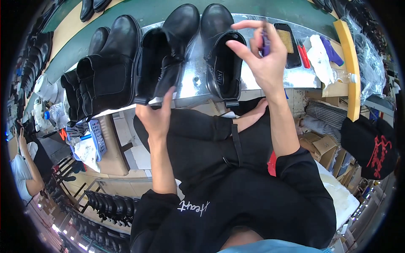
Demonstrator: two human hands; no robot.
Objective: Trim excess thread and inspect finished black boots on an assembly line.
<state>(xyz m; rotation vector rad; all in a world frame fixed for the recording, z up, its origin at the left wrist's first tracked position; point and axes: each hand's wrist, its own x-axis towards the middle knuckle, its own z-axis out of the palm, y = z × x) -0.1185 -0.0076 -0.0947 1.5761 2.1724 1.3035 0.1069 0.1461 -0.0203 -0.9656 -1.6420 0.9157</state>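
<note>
Bench: shiny metal bench top (291, 78) along a green floor, with cardboard boxes (322, 145) and rows of dark footwear below and to the sides.
Boot: black ankle boot (166, 50), matte leather, lying tilted on the bench with its open shaft toward the person and its toe pointing away; dark lining shows inside.
Left hand: left hand (157, 116) at the near bench edge, thumb raised against the boot's shaft and fingers under its lower rim; clamped on the boot.
Tool: thin purple tool (265, 42), only partly seen between the fingers; its kind cannot be told.
Right hand: right hand (261, 59) raised above the bench, well right of the held boot, fingertips pinched on the tool, remaining fingers spread.
Hands: apart, with a second boot between them.
Second boot: black boot (221, 55) just right of the held one, opening toward the person, pale lining label visible; it sits directly under the raised right hand.
Left group: more black boots (105, 67) standing close together at the left bench end, just beside the held boot.
Right clutter: dark tray (287, 44), red-handled tool (303, 55), white cloth (320, 59), clear bottle (344, 76), yellow board (348, 63).
Bystander: another person (23, 168) at far left, well away.
</note>
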